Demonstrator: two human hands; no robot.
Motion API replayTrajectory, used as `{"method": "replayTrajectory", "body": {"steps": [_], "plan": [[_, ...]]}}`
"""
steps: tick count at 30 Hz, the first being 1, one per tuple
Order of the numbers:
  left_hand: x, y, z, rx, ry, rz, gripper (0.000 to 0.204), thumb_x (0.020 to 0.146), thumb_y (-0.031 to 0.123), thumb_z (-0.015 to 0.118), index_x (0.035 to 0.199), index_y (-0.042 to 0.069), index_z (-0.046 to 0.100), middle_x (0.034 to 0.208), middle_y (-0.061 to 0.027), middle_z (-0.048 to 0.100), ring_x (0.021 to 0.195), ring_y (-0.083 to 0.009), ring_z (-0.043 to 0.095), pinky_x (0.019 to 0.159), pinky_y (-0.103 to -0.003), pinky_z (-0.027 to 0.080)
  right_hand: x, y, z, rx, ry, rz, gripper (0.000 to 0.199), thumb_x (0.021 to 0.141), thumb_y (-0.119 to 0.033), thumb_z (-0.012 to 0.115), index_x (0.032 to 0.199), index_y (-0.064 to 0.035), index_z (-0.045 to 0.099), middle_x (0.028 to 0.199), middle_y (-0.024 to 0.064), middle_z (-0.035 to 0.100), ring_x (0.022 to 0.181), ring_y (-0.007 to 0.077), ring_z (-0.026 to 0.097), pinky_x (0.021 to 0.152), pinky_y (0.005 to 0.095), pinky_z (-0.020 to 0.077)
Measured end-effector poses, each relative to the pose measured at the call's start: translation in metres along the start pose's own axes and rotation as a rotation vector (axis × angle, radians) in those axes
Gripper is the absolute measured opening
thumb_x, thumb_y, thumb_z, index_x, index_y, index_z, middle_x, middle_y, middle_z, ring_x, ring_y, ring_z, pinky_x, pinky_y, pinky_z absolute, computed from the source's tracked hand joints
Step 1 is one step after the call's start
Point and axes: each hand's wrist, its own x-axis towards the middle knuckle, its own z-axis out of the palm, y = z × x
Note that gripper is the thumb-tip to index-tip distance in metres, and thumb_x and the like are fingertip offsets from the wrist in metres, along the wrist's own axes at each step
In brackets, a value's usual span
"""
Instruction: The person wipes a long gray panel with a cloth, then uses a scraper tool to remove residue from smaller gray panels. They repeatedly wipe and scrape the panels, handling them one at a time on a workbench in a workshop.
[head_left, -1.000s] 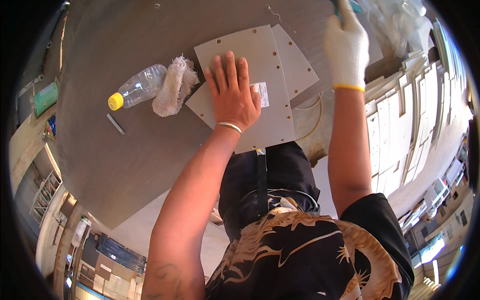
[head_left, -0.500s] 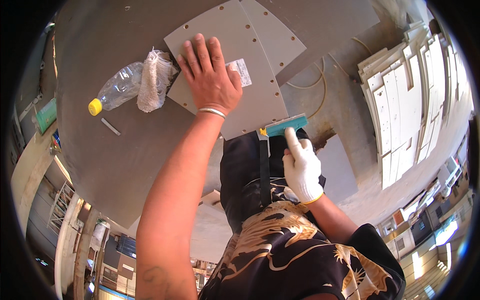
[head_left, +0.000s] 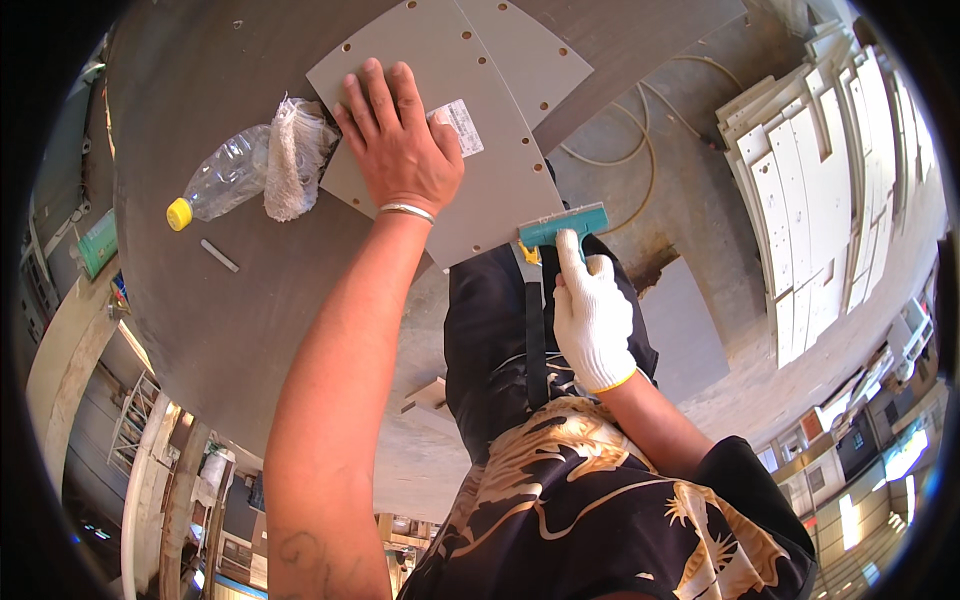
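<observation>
My bare left hand (head_left: 405, 150) lies flat with its fingers stretched on a grey panel (head_left: 490, 195) that has small round holes along its edges. A printed white label (head_left: 462, 128) is on the panel beside my thumb. In a white knitted glove, my right hand (head_left: 595, 325) grips a teal scraper (head_left: 565, 224), its index finger stretched along the tool. The scraper's wide blade is at the panel's near right corner; whether it touches the edge I cannot tell. A second holed grey panel (head_left: 530, 55) lies against the first on its far right side.
On the dark tabletop (head_left: 220, 340), left of the panel, are a clear bottle (head_left: 225, 175) with a yellow cap, a crumpled rag (head_left: 293, 170) and a small white stick (head_left: 220, 256). White boards (head_left: 800, 200) are stacked at right; a hose (head_left: 650, 170) lies on the floor.
The view has shifted a little, so panel, bottle and left hand appear further left and up. The scraper has moved slightly away from my body, still near the panel's corner.
</observation>
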Motion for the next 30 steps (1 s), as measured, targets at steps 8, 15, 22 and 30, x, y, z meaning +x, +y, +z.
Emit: {"method": "replayTrajectory", "body": {"steps": [8,15,22,30], "plan": [[0.002,0.001,-0.002,-0.001,0.001,-0.013,0.073,0.096,0.029,0.057,0.162,0.002,0.041,0.17,-0.0267,0.035,0.158,-0.0517,0.029,0.127,-0.067,0.022,0.011,-0.014,-0.01,-0.048,0.022,0.035,0.06,0.1,-0.011,0.065,0.158,-0.021,0.051,0.101,0.0202,0.061,0.076,0.0423,0.069,0.065,0.0513,0.0551],[0.001,0.001,-0.002,0.006,-0.015,-0.025,0.072,0.098,0.031,0.057,0.162,0.002,0.042,0.17,-0.0263,0.035,0.158,-0.0515,0.029,0.127,-0.068,0.021,0.033,-0.025,-0.02,-0.068,-0.1,0.112,0.059,0.1,-0.012,0.065,0.157,-0.0212,0.053,0.103,0.0224,0.063,0.079,0.0448,0.07,0.068,0.0532,0.0566],[0.002,0.002,-0.002,0.002,-0.019,-0.046,0.071,0.097,0.031,0.057,0.16,0.002,0.045,0.17,-0.0258,0.037,0.158,-0.0507,0.029,0.128,-0.067,0.02,0.042,-0.037,-0.02,-0.007,-0.023,0.064,0.06,0.099,-0.013,0.066,0.156,-0.0237,0.053,0.103,0.0238,0.064,0.081,0.0469,0.071,0.071,0.0537,0.0577],[0.0,0.0,0.0,0.012,0.0,-0.042,0.072,0.097,0.031,0.057,0.162,0.003,0.044,0.17,-0.0259,0.036,0.159,-0.0503,0.027,0.129,-0.067,0.019,0.12,0.002,-0.072,0.176,0.678,-0.117,0.067,0.095,-0.006,0.066,0.159,-0.0226,0.055,0.098,0.0152,0.063,0.085,0.0331,0.069,0.075,0.0449,0.0561]]}}
